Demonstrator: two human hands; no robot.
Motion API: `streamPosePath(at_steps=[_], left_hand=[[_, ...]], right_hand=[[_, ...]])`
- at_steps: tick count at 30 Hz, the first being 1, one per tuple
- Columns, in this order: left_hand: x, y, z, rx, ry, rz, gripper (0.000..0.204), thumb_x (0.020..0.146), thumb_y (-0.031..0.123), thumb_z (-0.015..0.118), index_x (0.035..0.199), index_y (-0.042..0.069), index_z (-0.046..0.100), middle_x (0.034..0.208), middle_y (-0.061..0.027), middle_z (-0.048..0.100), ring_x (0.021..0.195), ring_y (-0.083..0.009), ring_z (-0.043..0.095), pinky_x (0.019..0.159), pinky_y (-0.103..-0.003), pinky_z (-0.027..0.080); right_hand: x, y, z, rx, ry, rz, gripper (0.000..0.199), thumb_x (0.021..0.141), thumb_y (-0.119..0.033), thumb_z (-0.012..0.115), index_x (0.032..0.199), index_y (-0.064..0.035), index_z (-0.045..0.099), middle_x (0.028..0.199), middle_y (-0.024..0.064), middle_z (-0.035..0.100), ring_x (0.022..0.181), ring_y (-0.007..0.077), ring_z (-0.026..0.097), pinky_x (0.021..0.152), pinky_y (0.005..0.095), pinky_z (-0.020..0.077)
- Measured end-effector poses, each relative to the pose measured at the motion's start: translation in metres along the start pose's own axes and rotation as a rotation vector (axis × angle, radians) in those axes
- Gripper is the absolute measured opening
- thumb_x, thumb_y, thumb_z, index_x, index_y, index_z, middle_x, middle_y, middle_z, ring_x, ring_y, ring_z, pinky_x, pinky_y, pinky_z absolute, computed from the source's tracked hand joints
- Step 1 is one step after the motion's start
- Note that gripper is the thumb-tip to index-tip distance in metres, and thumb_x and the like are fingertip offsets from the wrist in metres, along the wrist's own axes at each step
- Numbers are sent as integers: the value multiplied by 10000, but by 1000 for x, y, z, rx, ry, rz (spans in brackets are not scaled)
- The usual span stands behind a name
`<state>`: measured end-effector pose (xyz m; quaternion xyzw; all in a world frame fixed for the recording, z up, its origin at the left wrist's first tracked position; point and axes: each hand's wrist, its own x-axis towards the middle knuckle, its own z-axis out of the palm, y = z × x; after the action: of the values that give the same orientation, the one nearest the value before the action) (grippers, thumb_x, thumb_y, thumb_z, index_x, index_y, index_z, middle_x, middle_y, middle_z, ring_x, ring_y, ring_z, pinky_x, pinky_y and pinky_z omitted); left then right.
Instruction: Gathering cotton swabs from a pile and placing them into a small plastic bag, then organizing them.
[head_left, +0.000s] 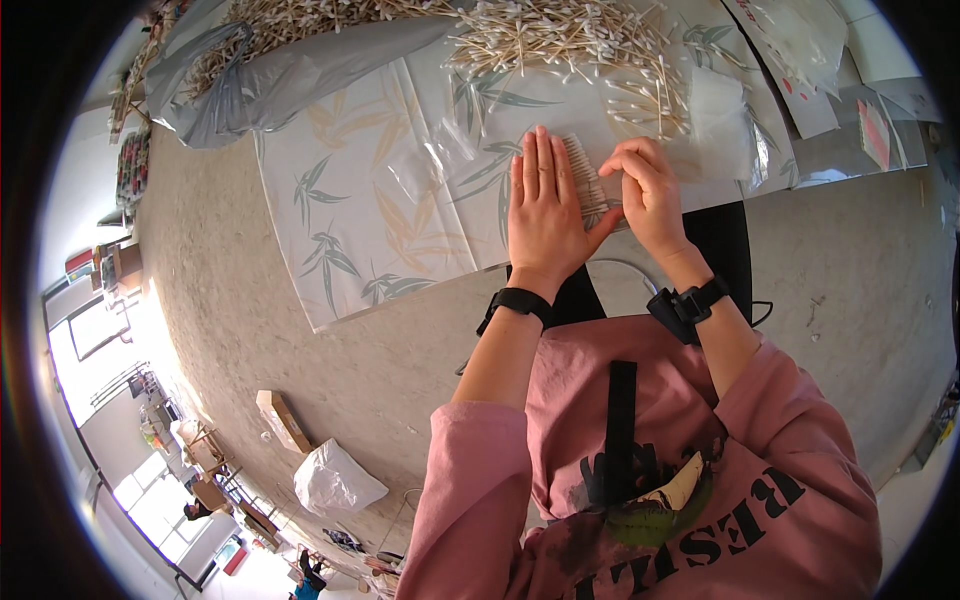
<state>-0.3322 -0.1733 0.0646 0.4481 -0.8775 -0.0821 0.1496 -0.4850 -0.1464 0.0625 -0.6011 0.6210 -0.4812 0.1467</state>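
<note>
My left hand (545, 205) lies flat with its fingers stretched out, beside a packed row of cotton swabs (585, 175) at the table's near edge. Its thumb reaches across the near end of the row. Just right of the row, my right hand (650, 195) is closed, its fingers curled in toward the swabs. What those fingers hold, if anything, is hidden. A clear plastic bag (415, 172) lies flat to the left of my left hand. Farther back spreads a large heap of loose cotton swabs (560, 38), with a smaller cluster (648, 103) at its near right.
A leaf-patterned cloth (350, 215) covers the table. Toward the back left, a grey plastic bag (290, 88) holds more swabs. A stack of clear bags (722, 125) sits at right. On the floor are a white sack (338, 480) and a cardboard box (283, 420).
</note>
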Motion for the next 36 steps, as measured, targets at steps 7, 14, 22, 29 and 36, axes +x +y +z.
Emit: streamPosePath(at_steps=[7,14,22,29,36], left_hand=[[0,1,-2,-17,4,-2,1007,827,601,622,1458,-114,299,1540,-297,276,1468,-396,232,1193,-491,209],[1,0,0,-23,13,4,1012,805,593,630,1451,-119,313,1540,-298,280,1468,-403,229,1199,-483,201],[0,0,0,-27,21,-2,1003,802,576,637,1453,-115,313,1538,-293,286,1466,-401,233,1200,-485,203],[1,0,0,-28,16,1,996,804,576,632,1450,-114,318,1537,-293,289,1467,-400,232,1200,-486,200],[1,0,-2,-47,29,-7,991,800,570,638,1447,-112,324,1533,-295,295,1460,-405,247,1197,-490,207]], right_hand=[[0,0,1,-45,-18,-27,182,770,102,564,807,-62,634,890,50,564,882,258,591,753,369,502],[1,2,2,-68,-27,-41,206,760,109,562,819,-72,641,901,49,569,894,261,591,759,375,507],[1,0,3,-87,-25,-52,247,748,114,560,863,-83,655,914,49,576,902,267,593,762,377,511],[1,2,2,-109,-46,-55,240,748,106,561,859,-86,654,913,46,576,891,269,590,762,384,508],[3,-2,4,-125,-31,-53,281,762,92,558,927,-105,671,923,50,573,898,279,583,768,394,507]])
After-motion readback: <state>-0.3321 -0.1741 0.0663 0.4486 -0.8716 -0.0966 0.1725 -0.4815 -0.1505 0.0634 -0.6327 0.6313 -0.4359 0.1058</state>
